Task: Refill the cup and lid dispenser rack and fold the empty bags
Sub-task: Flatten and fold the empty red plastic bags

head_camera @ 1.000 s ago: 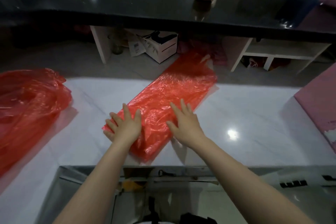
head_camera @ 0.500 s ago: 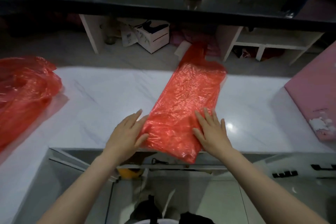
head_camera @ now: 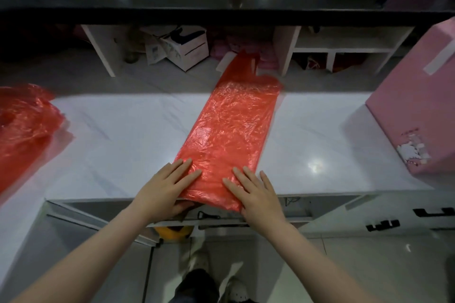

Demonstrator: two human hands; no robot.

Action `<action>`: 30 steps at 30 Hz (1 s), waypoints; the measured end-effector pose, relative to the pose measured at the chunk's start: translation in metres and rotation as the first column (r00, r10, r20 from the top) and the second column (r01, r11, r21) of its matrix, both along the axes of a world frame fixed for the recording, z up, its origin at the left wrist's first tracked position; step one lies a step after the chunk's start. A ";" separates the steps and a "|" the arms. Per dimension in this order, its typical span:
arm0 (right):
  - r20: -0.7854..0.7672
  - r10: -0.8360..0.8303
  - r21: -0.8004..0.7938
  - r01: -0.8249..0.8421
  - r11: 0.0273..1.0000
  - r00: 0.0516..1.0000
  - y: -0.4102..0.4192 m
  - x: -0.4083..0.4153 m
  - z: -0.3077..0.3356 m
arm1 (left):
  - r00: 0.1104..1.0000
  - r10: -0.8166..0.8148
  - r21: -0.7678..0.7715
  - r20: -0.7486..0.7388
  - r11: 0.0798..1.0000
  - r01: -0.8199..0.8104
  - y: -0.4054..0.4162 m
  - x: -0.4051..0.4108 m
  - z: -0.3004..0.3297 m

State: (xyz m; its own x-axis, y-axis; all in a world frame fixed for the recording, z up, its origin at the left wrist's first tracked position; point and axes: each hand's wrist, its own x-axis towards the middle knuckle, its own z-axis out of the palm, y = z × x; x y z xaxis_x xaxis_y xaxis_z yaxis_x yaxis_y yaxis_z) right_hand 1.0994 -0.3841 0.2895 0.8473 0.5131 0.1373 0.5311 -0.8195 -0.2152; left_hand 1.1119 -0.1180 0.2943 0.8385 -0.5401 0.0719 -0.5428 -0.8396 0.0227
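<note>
Both grips lie flat with straight fingers: the left hand presses the near-left corner of 1 flattened red bag, thumb tucked under its edge, and the right hand presses the near-right corner. That bag stretches away from them across the white table, overhanging both edges. 1 more crumpled red bag sits far to their left, and 1 pink box to their right.
</note>
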 end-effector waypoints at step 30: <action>-0.335 -0.425 0.568 0.541 0.621 0.841 -0.049 0.018 -0.006 | 0.720 0.606 -0.606 -0.339 0.444 -0.660 -0.077 0.011 -0.005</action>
